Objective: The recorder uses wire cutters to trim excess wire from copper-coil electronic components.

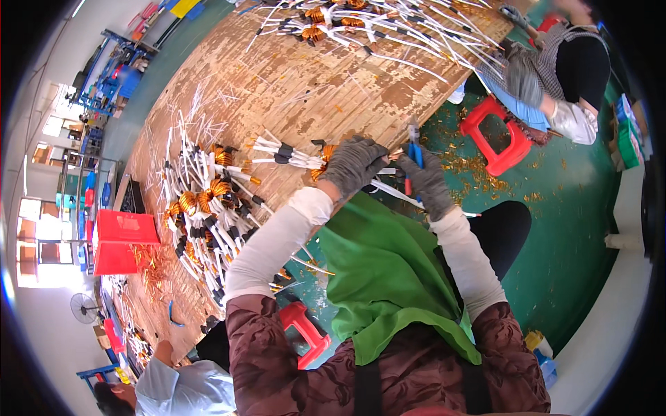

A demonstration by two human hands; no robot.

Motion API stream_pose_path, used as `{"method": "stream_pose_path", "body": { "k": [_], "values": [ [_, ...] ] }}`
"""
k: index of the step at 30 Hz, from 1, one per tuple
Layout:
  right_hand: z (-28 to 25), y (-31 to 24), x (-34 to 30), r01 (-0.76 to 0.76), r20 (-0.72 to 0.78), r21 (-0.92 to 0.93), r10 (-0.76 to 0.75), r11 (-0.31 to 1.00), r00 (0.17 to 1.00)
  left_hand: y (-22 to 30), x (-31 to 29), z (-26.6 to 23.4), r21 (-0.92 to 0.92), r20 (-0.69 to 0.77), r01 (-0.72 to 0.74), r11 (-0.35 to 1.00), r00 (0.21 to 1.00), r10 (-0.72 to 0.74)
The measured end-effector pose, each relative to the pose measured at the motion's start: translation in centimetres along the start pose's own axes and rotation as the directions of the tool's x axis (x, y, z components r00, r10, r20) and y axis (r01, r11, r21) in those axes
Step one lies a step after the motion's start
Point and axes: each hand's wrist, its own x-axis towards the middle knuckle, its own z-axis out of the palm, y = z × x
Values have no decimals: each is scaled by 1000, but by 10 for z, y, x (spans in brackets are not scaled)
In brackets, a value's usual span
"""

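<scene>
My left hand [354,166], in a grey glove, is closed near the table's edge, pinching the end of a wire lead where a bit of copper colour shows. Beside its wrist, a copper-wound ring coil [320,170] with white and black sleeved leads [283,151] lies partly under the hand. Close by on the right, my right hand [429,184], also gloved in grey, is wrapped round slim pliers [417,151] with blue and red on them; their metal end points away from me. White leads [394,191] run below both hands. The fingers hide the exact contact.
To the left sits a heap of copper coils [205,197] with white leads; more coils [340,21] lie at the far end of the worn wooden table [229,90]. A red bin [125,239] stands left. Co-workers sit far right and lower left, near red stools [494,135].
</scene>
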Motion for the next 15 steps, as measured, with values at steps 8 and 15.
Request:
{"method": "stream_pose_path", "body": {
  "k": [8, 15],
  "values": [
    [-65, -2, -33, 132, -121, -5, -131, 991, 984, -3, -56, -62, 545, 353, 98, 833, 874, -334],
    [-85, 2, -61, -33, -140, 80, 44, 996, 989, -20, -18, -53, 489, 444, 3, 872, 860, -252]
  ]
}}
